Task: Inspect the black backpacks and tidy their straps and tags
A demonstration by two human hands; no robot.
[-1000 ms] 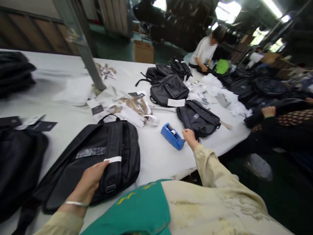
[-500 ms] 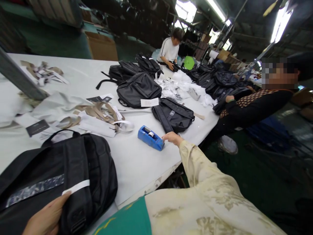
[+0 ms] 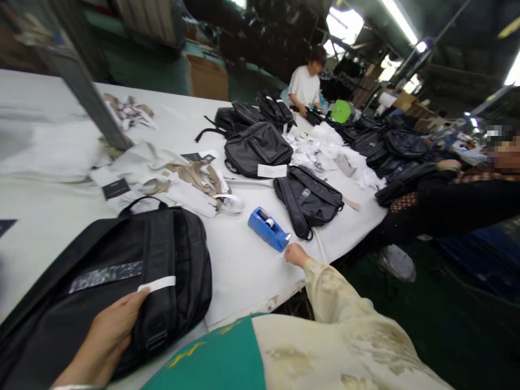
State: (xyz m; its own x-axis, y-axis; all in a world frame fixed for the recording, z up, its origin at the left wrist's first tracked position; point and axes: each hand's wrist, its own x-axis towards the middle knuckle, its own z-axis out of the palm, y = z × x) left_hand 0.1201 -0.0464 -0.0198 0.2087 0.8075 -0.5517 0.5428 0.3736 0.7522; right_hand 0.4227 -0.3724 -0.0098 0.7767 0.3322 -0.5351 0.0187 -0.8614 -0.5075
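The left hand is positioned at the large black backpack, which lies strap side up on the near left portion of the white table. Thumb and fingers are closed on one end of the white strip, which runs across the shoulder strap. The carry handle points away from the wearer. The right hand is located at the front end of the blue tape dispenser, near the table edge; its fingers are curled together. Whether a piece of tape sits between the fingertips is too small to tell. The dispenser stands upright on the table, to the right of the large backpack and apart from it. Just beyond the right hand lies a second backpack. Brown and white strips are heaped behind the dispenser, to its left. A co-worker in a white shirt is at the far end, hands on dark material.
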